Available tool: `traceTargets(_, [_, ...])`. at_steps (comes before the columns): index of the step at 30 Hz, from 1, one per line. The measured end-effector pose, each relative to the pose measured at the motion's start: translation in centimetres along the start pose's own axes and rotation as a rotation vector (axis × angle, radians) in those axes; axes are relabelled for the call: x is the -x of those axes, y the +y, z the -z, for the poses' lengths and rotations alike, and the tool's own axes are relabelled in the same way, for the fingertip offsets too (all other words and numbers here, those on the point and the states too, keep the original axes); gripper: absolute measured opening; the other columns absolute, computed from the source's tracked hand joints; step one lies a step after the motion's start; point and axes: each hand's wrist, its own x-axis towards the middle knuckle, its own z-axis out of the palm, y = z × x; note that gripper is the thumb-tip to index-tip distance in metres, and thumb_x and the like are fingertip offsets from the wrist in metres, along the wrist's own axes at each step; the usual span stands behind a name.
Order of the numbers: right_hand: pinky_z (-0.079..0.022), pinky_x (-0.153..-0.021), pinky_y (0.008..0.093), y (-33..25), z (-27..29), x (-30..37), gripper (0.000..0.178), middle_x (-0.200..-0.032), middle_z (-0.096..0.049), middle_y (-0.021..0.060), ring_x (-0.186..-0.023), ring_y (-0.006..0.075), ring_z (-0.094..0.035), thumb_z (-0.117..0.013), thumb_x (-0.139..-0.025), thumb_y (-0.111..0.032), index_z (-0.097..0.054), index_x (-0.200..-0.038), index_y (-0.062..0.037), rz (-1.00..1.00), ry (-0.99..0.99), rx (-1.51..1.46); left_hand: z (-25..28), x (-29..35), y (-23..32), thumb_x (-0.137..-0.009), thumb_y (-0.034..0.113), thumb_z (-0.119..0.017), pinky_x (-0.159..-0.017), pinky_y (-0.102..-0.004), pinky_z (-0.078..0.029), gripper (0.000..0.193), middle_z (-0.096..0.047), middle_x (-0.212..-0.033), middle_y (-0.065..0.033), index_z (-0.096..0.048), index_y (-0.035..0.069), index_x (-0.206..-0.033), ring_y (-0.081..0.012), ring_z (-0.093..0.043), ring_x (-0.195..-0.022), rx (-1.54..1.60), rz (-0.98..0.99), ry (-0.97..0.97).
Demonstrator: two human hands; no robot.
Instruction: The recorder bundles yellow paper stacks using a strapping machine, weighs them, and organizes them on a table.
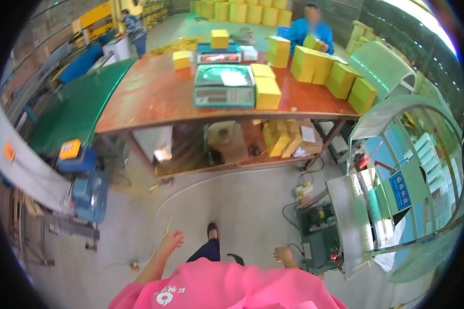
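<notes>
My left hand (174, 240) hangs low beside my body with nothing in it, its fingers loosely bent and a little apart. On the other side, my right hand (282, 255) is also empty, fingers loosely spread. It is nearest to the grey-green machine (322, 242) at the lower right but does not appear to touch it. Ahead stands a red-brown table (154, 98). On its near edge sits a digital scale (224, 95) with a white paper on its pan, beside stacked yellow blocks (267, 92). A second scale (219, 57) behind it carries a yellow block (220, 38).
Across the table a person in blue (312, 31) holds a yellow block. More yellow block stacks (340, 80) line the right side. A green conveyor belt (80, 103) and blue motor (89, 195) stand left. Cables (288, 206) lie on the floor. Another person (134, 31) stands far left.
</notes>
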Motion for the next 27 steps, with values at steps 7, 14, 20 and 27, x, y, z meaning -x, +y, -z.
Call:
traceTargets(7, [-0.051,-0.065,0.0329,-21.6,7.4,-0.5,0.03,-0.084,-0.07,0.0088,-0.071,0.018,-0.064,-0.056,-0.089,-0.029,-0.07,-0.105,-0.0062,0.002,0.237,-0.569,-3.7,-13.9,33.9,-0.088,0.017,-0.065,-0.091,-0.0384,-0.049,0.035,-0.065,-0.114,-0.0191,-0.061,-0.001,-0.118,-0.0309,-0.064,-0.106,-0.35,-0.762,0.077])
traceTargets(14, [-0.05,-0.061,0.0269,-27.4,19.7,-5.1,0.027,-0.092,-0.07,0.007,-0.07,0.0149,-0.063,-0.056,-0.093,-0.023,-0.067,-0.109,-0.0051,0.114,0.221,-1.023,-10.5,-25.7,55.6,-0.08,0.017,-0.072,-0.107,-0.0443,-0.037,0.053,-0.05,-0.138,-0.0183,-0.055,0.002,-0.128,-0.0365,-0.046,-0.128,-0.819,-1.334,0.334])
traceTargets(20, [-0.053,-0.06,0.0281,-23.5,41.2,-14.4,0.031,-0.096,-0.069,0.0095,-0.076,0.0177,-0.069,-0.054,-0.092,-0.021,-0.064,-0.116,-0.0043,0.031,0.468,-1.134,-12.5,-35.8,58.6,-0.076,0.018,-0.076,-0.112,-0.0449,-0.03,0.069,-0.042,-0.146,-0.0182,-0.047,0.003,-0.137,-0.0373,-0.035,-0.137,-1.061,-1.094,0.421])
traceTargets(27, [-0.05,-0.082,0.0483,-19.8,64.1,-27.2,0.051,-0.109,-0.065,0.0228,-0.101,0.0406,-0.061,-0.068,-0.083,-0.038,-0.059,-0.117,-0.0019,-0.126,1.258,-0.254,-14.2,-34.6,60.9,-0.073,0.003,-0.068,-0.114,-0.0425,-0.03,0.065,-0.042,-0.147,-0.0139,-0.049,0.002,-0.135,-0.0316,-0.037,-0.138,-0.946,-0.858,0.417])
